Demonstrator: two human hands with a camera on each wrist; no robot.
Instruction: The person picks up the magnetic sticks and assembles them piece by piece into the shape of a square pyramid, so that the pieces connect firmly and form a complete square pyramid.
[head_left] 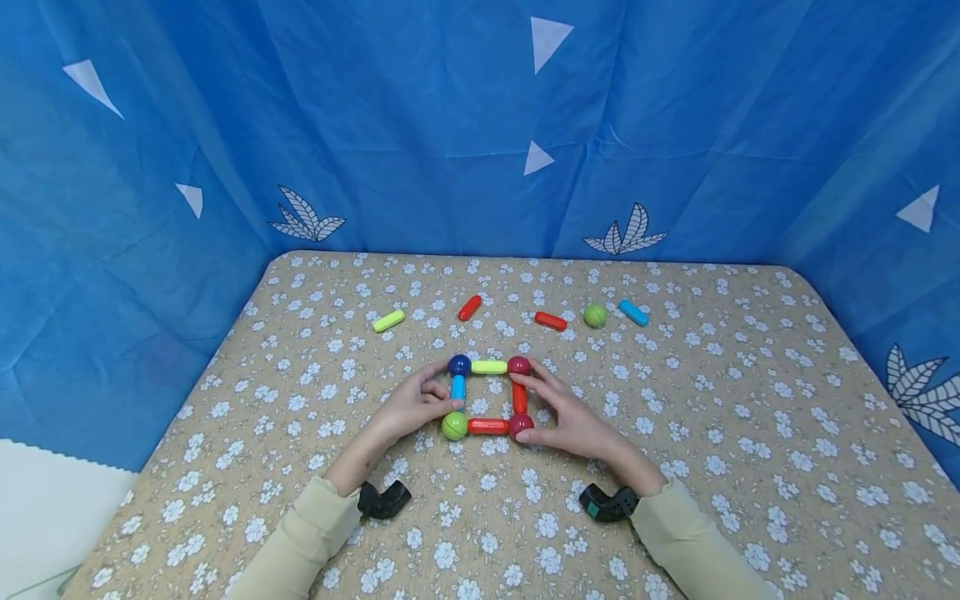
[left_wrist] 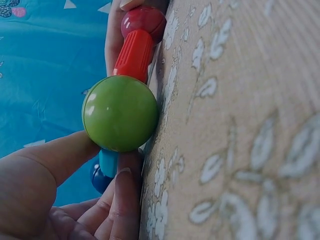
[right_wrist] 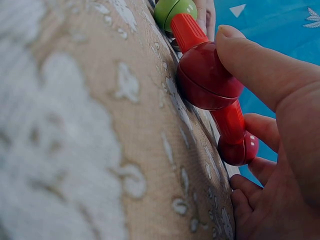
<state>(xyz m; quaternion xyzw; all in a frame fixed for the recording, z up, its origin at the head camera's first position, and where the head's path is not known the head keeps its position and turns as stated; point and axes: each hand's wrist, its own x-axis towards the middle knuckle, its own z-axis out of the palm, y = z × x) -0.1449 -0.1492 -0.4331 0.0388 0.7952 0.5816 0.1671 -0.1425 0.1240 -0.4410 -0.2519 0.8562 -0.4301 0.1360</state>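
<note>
A four-sided frame of magnetic building rods and balls lies flat on the table between my hands. Its left side is a light-blue rod [head_left: 457,388] joining a dark-blue ball [head_left: 459,365] to a green ball [left_wrist: 120,114]. My left hand [head_left: 417,404] holds this side, thumb over the rod beside the green ball. A yellow-green rod [head_left: 490,367] forms the far side, a red rod [head_left: 487,427] the near one. On the right, another red rod [right_wrist: 230,122] links two dark-red balls. My right hand [head_left: 572,418] grips that side, thumb on the near dark-red ball [right_wrist: 207,77], fingers around the far ball [head_left: 518,366].
Behind the frame lie a loose yellow-green rod [head_left: 388,321], two red rods, one of them [head_left: 469,307] tilted, a green ball [head_left: 595,315] and a blue rod [head_left: 633,312]. A flowered cloth [head_left: 480,533] covers the table. Blue curtains [head_left: 450,125] enclose the back and sides.
</note>
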